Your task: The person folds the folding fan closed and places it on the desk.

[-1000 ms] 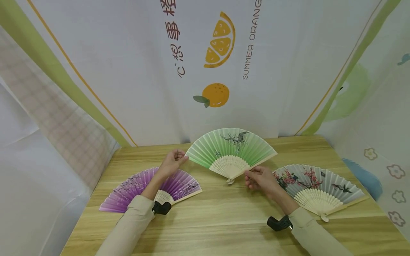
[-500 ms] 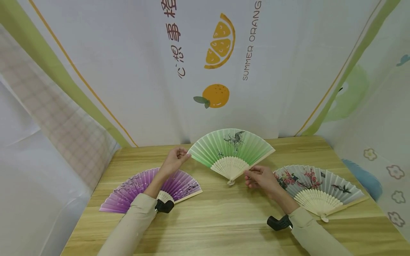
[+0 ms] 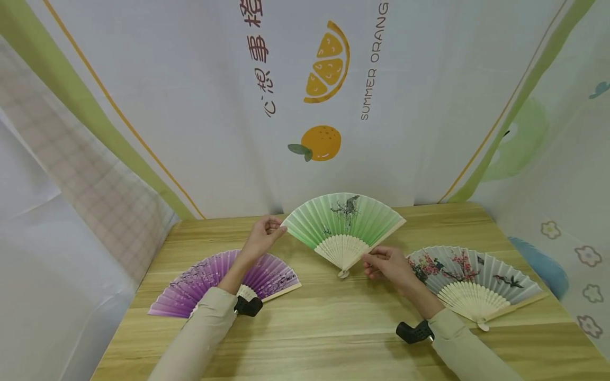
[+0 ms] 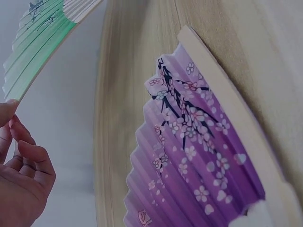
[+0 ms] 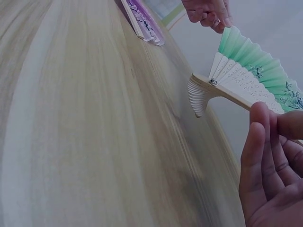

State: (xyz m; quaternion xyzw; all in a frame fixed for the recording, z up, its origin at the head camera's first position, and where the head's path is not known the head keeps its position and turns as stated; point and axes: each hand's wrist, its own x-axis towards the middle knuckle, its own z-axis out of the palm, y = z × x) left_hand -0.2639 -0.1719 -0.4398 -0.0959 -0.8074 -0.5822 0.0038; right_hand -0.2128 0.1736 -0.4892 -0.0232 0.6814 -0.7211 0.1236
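Observation:
Both hands hold an open green folding fan (image 3: pixel 350 219) with a dark branch print, upright over the back of the table. My left hand (image 3: pixel 261 236) pinches its left upper corner between thumb and fingers. On the right, my right hand (image 3: pixel 392 269) grips the pale outer stick low down, near the pivot. The left wrist view shows the left thumb and fingers at the green fan's edge. Under the left forearm lies a spread purple fan (image 3: pixel 202 283) with blossoms, partly covered by the sleeve. Beside the right hand, a grey-white fan (image 3: pixel 476 275) with pink flowers lies spread.
The wooden table (image 3: pixel 324 338) ends just behind the green fan, where a white curtain (image 3: pixel 214 159) with orange prints hangs. Another patterned cloth (image 3: pixel 557 196) hangs at the right. A black wrist mount (image 3: pixel 248 306) sits at the left cuff, a similar one (image 3: pixel 414 332) at the right.
My left hand has shifted slightly right with the fan's left corner, and the fan's right edge has come a little left. The green fan's spread looks slightly narrower. The other fans have stayed put.

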